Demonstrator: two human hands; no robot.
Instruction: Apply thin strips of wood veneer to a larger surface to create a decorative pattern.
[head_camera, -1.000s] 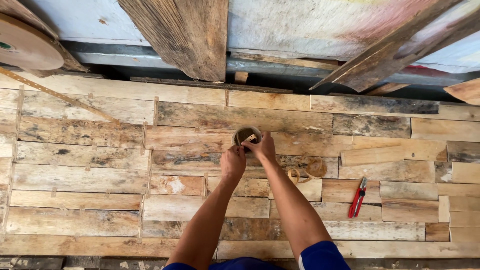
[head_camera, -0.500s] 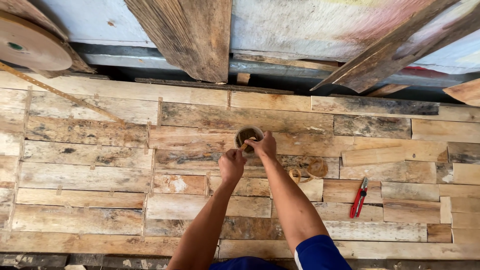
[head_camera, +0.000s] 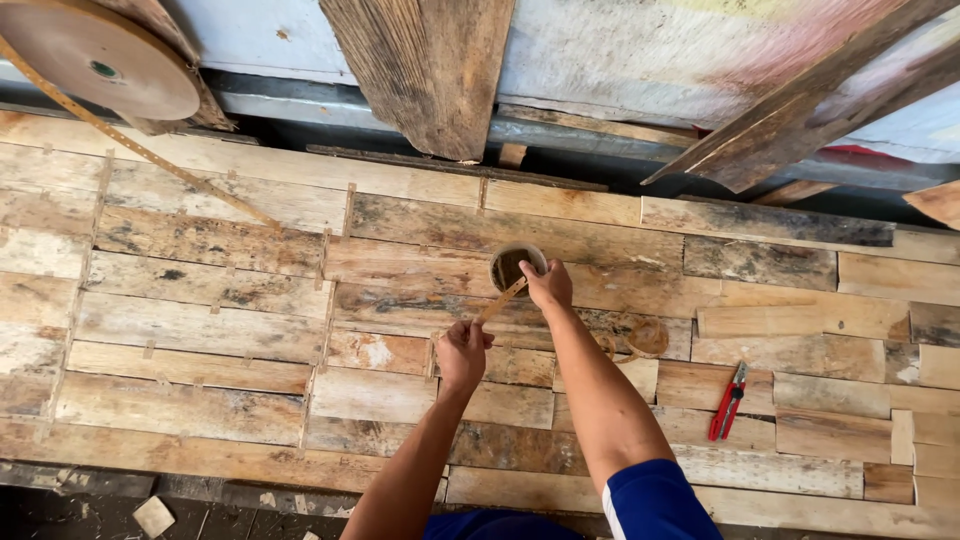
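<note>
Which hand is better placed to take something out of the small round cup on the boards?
Right, probably. The right hand rests at the rim of the cup, fingers beside its opening. The left hand sits lower, pinching the near end of a thin strip that slants up toward the cup.

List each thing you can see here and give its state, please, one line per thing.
Left hand: pinching the lower end of the strip.
Right hand: resting at the cup rim.
Strip: tilted, upper end in the cup.
Cup: upright, open.
Pliers: lying on the planks, untouched.
Reel: leaning, strap trailing out.
</note>
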